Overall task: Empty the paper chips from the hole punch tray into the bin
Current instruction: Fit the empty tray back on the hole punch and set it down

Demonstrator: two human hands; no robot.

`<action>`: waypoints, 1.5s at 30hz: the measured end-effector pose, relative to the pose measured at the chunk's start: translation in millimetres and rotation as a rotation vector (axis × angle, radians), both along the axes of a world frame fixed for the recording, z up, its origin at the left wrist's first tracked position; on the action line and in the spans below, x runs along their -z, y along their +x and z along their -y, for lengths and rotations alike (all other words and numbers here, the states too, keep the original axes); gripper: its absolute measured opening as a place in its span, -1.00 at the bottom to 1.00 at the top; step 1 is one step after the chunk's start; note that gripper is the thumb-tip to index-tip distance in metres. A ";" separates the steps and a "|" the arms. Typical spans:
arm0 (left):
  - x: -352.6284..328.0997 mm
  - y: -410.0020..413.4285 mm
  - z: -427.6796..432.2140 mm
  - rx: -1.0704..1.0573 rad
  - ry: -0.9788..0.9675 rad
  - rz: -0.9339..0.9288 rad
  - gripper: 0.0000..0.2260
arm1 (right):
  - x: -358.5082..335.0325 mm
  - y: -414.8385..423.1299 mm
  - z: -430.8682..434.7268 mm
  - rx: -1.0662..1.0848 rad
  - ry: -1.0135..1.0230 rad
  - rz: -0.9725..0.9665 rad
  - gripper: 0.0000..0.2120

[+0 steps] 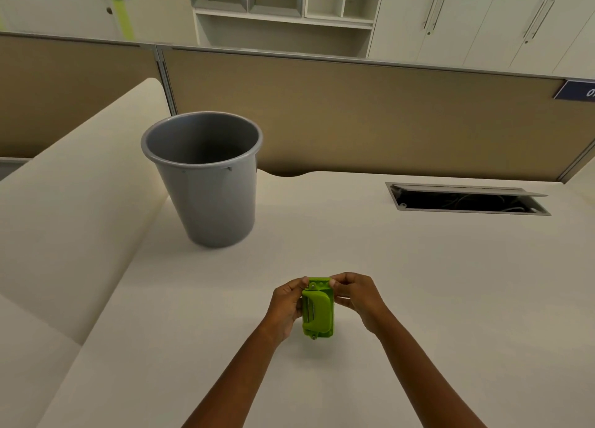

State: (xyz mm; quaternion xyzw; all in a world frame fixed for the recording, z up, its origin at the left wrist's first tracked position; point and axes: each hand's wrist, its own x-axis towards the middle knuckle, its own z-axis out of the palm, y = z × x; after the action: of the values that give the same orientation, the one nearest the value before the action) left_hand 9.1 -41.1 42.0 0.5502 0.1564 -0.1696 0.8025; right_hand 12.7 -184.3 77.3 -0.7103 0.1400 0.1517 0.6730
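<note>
A small lime-green hole punch [317, 308] is held just above the white desk, near its front middle, lever side facing me. My left hand [285, 308] wraps its left side. My right hand [352, 294] pinches its far right corner with thumb and fingers. The grey plastic bin [206, 198] stands upright on the desk, back and to the left of the punch, its mouth open and its inside dark. The punch's chip tray is hidden on the underside, and no paper chips show.
The white desk [418, 282] stretches wide to the right. An open cable hatch [467, 198] sits at the back right. A brown partition [354, 111] runs along the rear edge. A raised white ledge [74, 208] borders the left side.
</note>
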 end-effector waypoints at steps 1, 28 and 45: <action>-0.6 0.4 1.3 -0.028 -0.009 -0.012 -0.84 | 0.4 -1.5 -0.4 -0.006 0.009 0.005 -0.89; -5.1 8.5 9.7 -0.219 -0.161 -0.116 -0.68 | 0.6 -21.3 -4.0 -0.138 0.052 -0.036 -0.92; 4.0 -18.7 40.2 -0.008 0.126 -0.085 -0.73 | 20.8 -18.2 -4.8 0.235 0.160 0.015 -0.81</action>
State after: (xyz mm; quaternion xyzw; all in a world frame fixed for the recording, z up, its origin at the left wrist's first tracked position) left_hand -9.6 -81.3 38.0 0.5913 0.2030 -0.1791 0.7596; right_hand -5.6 -179.5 56.5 -0.6341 0.2046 0.0773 0.7417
